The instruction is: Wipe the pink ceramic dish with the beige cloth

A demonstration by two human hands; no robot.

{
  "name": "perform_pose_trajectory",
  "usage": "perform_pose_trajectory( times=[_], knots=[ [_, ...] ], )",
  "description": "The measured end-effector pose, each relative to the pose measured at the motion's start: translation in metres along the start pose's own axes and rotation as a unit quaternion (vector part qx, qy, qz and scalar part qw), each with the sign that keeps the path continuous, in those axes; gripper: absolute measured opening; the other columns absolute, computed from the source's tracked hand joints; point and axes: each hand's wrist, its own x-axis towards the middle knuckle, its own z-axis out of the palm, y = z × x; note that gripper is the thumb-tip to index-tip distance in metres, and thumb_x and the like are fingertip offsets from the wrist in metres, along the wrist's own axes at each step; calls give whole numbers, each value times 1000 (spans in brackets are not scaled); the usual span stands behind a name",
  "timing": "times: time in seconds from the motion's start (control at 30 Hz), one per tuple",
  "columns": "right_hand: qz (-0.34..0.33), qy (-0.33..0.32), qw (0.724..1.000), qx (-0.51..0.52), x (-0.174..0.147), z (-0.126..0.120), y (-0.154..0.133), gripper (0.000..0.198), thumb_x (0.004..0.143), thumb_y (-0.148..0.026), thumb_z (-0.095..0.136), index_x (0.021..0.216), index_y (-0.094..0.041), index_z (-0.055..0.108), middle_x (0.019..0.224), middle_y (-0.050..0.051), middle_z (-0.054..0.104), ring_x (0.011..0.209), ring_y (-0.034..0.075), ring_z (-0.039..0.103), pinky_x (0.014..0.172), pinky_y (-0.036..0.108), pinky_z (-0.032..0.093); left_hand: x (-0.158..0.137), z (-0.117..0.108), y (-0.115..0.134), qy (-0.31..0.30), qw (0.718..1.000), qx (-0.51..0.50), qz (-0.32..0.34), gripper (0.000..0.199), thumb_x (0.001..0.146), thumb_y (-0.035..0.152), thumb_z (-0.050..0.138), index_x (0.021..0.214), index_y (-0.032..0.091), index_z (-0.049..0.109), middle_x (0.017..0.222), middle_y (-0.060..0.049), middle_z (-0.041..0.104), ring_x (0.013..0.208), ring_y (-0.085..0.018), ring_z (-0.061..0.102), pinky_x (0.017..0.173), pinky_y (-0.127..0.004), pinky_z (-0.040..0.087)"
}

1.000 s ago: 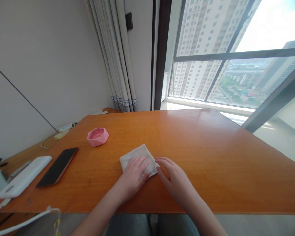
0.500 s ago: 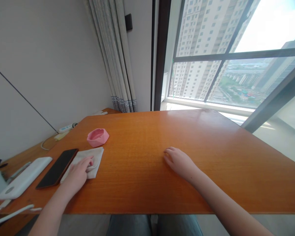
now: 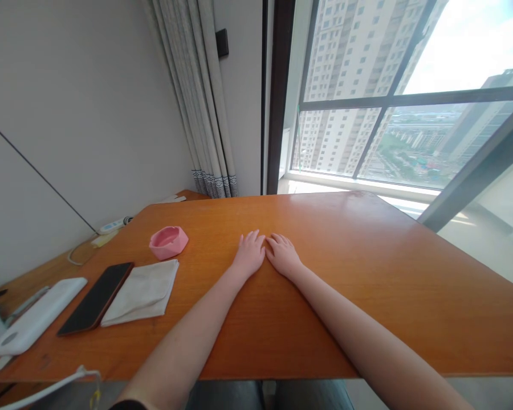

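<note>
My left hand (image 3: pixel 249 253) lies palm down on the wooden table (image 3: pixel 350 330), its fingers stretched out and holding nothing. Right beside it, my right hand (image 3: pixel 283 254) also rests flat on the wood with its fingers extended. The thumbs and inner fingertips of the two hands come close together; whether they touch I cannot tell. To the left of my left arm, a folded light-grey cloth (image 3: pixel 141 291) lies flat. Beyond the cloth sits a pink angular ashtray-like dish (image 3: pixel 168 242).
Left of the cloth lies a dark phone-like slab (image 3: pixel 96 299), then a white flat device (image 3: pixel 36 316) with a cable. A white cable (image 3: pixel 47 390) loops at the near left edge. A power strip (image 3: pixel 113 225) lies by the wall. The window (image 3: pixel 367 136) is beyond the table.
My left hand has left the folded cloth and moved right to the middle of the table. My right hand has shifted left and farther forward, beside it. The cloth now lies fully uncovered.
</note>
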Motion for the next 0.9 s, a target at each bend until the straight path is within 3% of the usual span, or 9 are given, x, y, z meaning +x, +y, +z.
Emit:
perform_pose_trajectory(
  times=[0.07, 0.2, 0.7, 0.8, 0.9],
  knots=[
    [-2, -6, 1000, 4, -1, 0, 2, 41, 91, -33, 42, 127, -17, 53, 139, 11, 47, 130, 25, 38, 110, 39, 25, 0, 11, -5, -18, 1000, -17, 18, 45, 91, 22, 33, 134, 18, 44, 149, -11, 36, 138, -25, 31, 113, -49, 22],
    [-4, -7, 1000, 0, -2, -2, -1, 42, 92, -32, 40, 128, -15, 52, 139, 14, 46, 131, 27, 38, 110, 42, 25, -3, 16, -14, -42, 995, -58, 71, 49, 90, 22, 33, 138, 12, 40, 147, -13, 38, 137, -22, 32, 114, -42, 24],
    [-14, -25, 1000, -7, -2, -3, 1, 43, 91, -31, 40, 130, -13, 51, 141, 15, 44, 132, 29, 36, 110, 42, 25, -3, 22, -11, -41, 997, -41, 51, 50, 92, 23, 30, 139, 9, 38, 147, -14, 38, 137, -22, 32, 115, -41, 23],
    [-17, -23, 1000, -9, -2, -3, 3, 43, 91, -31, 41, 129, -14, 51, 140, 14, 44, 131, 28, 36, 110, 42, 25, -4, 6, -8, -37, 996, -19, 75, 45, 91, 23, 33, 133, 12, 46, 144, -13, 43, 135, -24, 37, 113, -46, 25],
    [-24, -25, 999, -9, -2, -4, 4, 42, 91, -33, 41, 128, -15, 52, 140, 13, 44, 131, 27, 37, 110, 40, 26, -7, -33, -19, 43, 995, 28, 90, 33, 89, 22, 39, 112, 17, 61, 138, -11, 50, 132, -26, 38, 113, -53, 17]
  ],
)
